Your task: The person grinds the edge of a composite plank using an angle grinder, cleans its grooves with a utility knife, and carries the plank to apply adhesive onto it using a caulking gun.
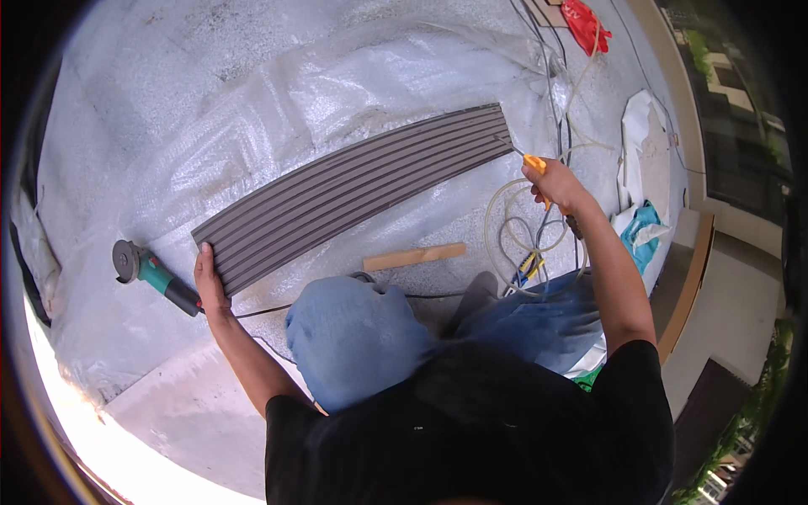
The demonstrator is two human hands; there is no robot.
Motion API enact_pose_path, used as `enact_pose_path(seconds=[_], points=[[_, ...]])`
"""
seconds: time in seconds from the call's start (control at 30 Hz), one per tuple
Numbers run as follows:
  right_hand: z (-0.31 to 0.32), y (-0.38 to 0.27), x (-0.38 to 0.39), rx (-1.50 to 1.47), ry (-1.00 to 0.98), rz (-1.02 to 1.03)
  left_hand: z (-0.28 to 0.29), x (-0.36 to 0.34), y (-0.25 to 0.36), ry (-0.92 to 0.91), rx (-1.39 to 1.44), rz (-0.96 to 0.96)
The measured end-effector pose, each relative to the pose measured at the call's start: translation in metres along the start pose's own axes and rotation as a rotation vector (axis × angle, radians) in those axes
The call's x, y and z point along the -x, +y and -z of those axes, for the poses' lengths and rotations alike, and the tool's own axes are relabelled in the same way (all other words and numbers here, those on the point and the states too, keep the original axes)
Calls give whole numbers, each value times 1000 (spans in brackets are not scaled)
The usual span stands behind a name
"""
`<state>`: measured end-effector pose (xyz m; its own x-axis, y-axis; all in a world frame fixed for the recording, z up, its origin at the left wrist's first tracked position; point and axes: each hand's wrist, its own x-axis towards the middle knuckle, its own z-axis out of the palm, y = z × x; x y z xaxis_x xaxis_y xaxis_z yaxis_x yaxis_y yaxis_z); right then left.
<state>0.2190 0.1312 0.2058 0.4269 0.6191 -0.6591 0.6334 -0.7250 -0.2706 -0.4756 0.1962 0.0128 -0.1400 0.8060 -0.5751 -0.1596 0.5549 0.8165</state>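
Note:
A long dark grey-brown grooved panel lies slantwise in front of me on a plastic-covered floor. My left hand grips its near left end, the fingertips at the edge and corner. At the far right end, my right hand is closed round a yellow-orange handled tool. The tool's thin metal shaft reaches onto the panel's surface near that end; its exact kind I cannot make out. Beside my left hand rests a green and black angle grinder with a dark disc. A short wooden batten lies between the panel and my knees.
Coiled clear tubing and dark cables lie below my right hand, with a blue-and-yellow tool among them. Crumpled plastic sheeting covers the floor. A red glove-like item lies far right; a teal one is nearer, beside a wall edge.

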Motion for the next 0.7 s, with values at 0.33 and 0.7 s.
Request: enact_pose_path(seconds=[0.33,0.7], points=[[20,34,-64,237,137,17,-20,45,50,38,54,-116],[-57,-246,139,495,-408,713,-44,57,93,134,-136,-261]])
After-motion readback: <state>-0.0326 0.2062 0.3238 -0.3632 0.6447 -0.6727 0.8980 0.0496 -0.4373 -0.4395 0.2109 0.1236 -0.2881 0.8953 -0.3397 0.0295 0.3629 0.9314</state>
